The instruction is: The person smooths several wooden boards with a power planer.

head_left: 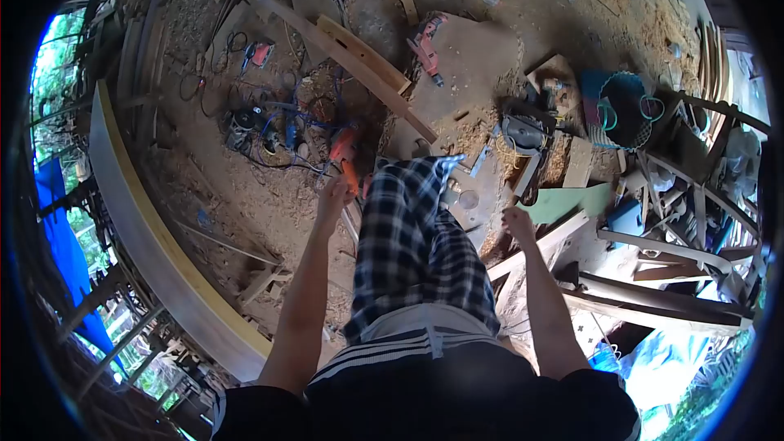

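Observation:
My left hand (334,195) is closed at the lower end of an orange-red power tool (344,145), which hangs beside my left leg; its exact kind is hard to make out. My right hand (516,223) is curled into a loose fist to the right of my legs, and nothing shows sticking out of it. Close to that hand lie a green board (563,203) and a dark circular saw machine (523,135) with a pale bar. Another red-orange power drill (427,47) rests on a flat sheet on the ground ahead.
A long wooden plank (335,51) slants across the ground in front. A curved-looking long board (167,253) borders the left side. Cables and tools (282,135) lie tangled on the dirt. A basket (625,108) with green handles and stacked timber (653,298) fill the right.

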The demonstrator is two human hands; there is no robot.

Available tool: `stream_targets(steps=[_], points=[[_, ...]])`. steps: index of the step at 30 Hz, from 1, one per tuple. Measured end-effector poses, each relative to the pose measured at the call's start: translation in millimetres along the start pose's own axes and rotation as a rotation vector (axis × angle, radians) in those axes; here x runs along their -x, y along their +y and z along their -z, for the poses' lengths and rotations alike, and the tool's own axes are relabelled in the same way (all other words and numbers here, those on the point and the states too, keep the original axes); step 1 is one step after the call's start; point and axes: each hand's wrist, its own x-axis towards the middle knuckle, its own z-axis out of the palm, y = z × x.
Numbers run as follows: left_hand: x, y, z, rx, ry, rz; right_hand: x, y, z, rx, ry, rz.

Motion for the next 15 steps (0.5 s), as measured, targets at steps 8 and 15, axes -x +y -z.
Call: stream_targets(steps=[8, 15], points=[[-23.3, -42.8, -8.9, -0.012, -0.017, 0.375, -85.0, -115.1, 61.3, -0.166, 0.127, -0.048], [-46.8, 40.8, -27.7, 0.176, -0.032, 0.218, -146.4, -197.8, 49.5, 0.488, 0.014, 0.193]])
